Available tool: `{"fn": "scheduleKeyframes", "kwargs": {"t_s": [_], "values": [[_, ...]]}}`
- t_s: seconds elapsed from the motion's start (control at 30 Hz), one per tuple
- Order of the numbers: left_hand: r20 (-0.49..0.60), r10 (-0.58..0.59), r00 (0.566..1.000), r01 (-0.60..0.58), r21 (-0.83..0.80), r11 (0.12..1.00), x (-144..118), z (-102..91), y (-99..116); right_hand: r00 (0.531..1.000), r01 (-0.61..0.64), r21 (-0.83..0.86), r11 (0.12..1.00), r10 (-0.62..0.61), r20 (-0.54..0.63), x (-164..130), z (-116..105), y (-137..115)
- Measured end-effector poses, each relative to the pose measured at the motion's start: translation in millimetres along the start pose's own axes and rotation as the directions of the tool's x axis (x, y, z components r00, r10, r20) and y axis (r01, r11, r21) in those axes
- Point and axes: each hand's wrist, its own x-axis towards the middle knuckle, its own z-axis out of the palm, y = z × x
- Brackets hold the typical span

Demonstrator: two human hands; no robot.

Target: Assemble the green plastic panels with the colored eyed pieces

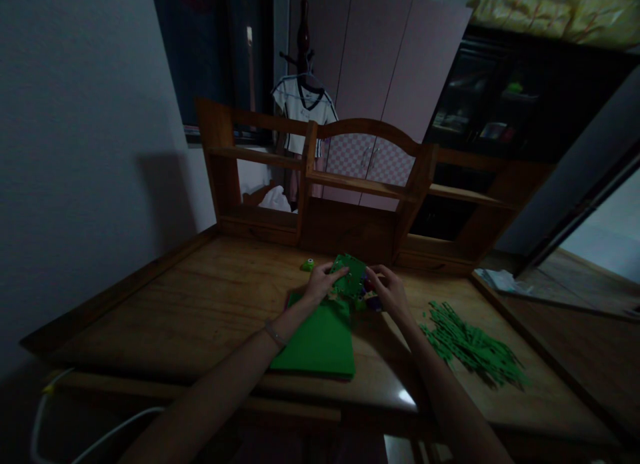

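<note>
Between my two hands a small green sheet with notched edges (350, 275) is held above the desk. My left hand (321, 281) grips its left side, thumb laid on its face. At its right edge my right hand (389, 287) pinches with thumb and fingers. Below them lies a stack of flat green sheets (320, 341), partly covered by my left forearm. Small purple and red pieces (372, 300) sit behind the sheet by my right hand, half hidden. A little green figure with an eye (307, 265) stands just beyond my left hand.
A loose heap of thin green strips (473, 344) lies on the right of the wooden desk (200, 304). Along the back edge rises a wooden shelf unit (350, 214). A wall (100, 151) borders the left side; a white cable (117, 434) hangs at front left.
</note>
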Motion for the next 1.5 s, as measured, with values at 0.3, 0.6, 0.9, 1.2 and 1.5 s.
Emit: {"fn": "scheduleKeyframes", "kwargs": {"t_s": [0.3,0.6,0.9,1.2,1.5], "values": [[0.083,0.091,0.992,-0.1,0.118,0.988,-7,6.6,5,0.999,-0.024,0.187,0.982,0.028,-0.018,2,6,1],[0.128,0.102,0.986,-0.115,0.098,0.989,-8,7.7,10,0.976,-0.16,0.265,0.951,0.193,-0.103,6,3,7],[0.024,-0.054,0.998,0.056,-0.055,0.997,-3,9.5,4,0.952,-0.165,0.262,0.951,0.223,-0.208,6,-1,11],[0.001,0.001,1.0,-0.001,-0.058,0.998,4,0.7,4,0.96,-0.124,0.267,0.956,0.184,-0.211,6,0,15],[-0.074,0.071,0.995,-0.075,-0.046,0.996,10,-15.1,4,0.945,-0.153,0.24,0.959,0.213,-0.249,23,-32,17]]}}
